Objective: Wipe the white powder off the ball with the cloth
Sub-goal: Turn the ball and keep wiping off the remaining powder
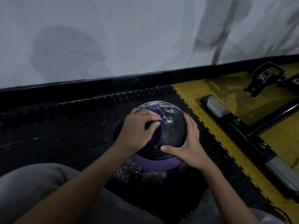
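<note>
A black and purple textured ball (173,130) rests on the black floor mat in front of me. White powder (166,109) covers its far upper side. My left hand (137,131) grips a bunched purple cloth (156,135) and presses it on the ball's upper left. My right hand (189,143) lies flat on the ball's right side with fingers spread and the thumb across the front. A purple band (155,163) shows at the ball's near bottom.
Spilled white powder (134,172) speckles the black studded mat (64,126) just in front of the ball. A yellow tiled floor strip (226,139) and the metal frame of an exercise machine (242,126) lie to the right. A white wall (113,38) rises behind.
</note>
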Demonstrator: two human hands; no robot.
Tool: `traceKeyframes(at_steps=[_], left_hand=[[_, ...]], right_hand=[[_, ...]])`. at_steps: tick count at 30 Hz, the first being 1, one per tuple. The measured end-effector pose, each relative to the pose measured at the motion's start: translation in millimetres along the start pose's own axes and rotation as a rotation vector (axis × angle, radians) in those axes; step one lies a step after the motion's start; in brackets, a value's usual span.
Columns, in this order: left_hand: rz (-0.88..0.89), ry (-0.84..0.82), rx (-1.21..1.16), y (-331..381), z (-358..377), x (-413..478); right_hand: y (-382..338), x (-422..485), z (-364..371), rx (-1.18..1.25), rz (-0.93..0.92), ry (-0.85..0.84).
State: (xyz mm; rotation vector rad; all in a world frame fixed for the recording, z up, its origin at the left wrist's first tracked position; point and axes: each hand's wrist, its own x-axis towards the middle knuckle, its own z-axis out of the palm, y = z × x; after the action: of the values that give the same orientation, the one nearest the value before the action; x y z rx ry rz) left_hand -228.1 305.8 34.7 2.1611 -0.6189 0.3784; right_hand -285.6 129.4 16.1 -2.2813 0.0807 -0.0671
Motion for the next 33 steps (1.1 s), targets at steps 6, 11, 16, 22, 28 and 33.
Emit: traceKeyframes(at_steps=[6, 11, 16, 22, 28, 33], left_hand=[[-0.322, 0.085, -0.121, -16.4, -12.0, 16.9], [0.032, -0.033, -0.009, 2.3, 0.8, 2.8], [-0.325, 0.078, -0.078, -16.8, -10.2, 26.7], [-0.041, 0.008, -0.07, -2.0, -3.4, 0.6], [-0.136, 0.039, -0.021, -12.2, -5.1, 22.6], [-0.097, 0.045, -0.028, -9.6, -7.8, 17.9]], right_hand=[[-2.6, 3.0, 3.3, -0.004, -0.01, 0.017], [-3.0, 0.9, 2.2, -0.013, -0.008, 0.006], [-4.1, 0.1, 4.0, -0.004, -0.006, 0.014], [-5.4, 0.6, 7.1, -0.027, -0.031, 0.028], [-6.5, 0.9, 5.1, -0.008, -0.016, 0.018], [-8.2, 1.4, 8.5, -0.035, -0.02, 0.025]])
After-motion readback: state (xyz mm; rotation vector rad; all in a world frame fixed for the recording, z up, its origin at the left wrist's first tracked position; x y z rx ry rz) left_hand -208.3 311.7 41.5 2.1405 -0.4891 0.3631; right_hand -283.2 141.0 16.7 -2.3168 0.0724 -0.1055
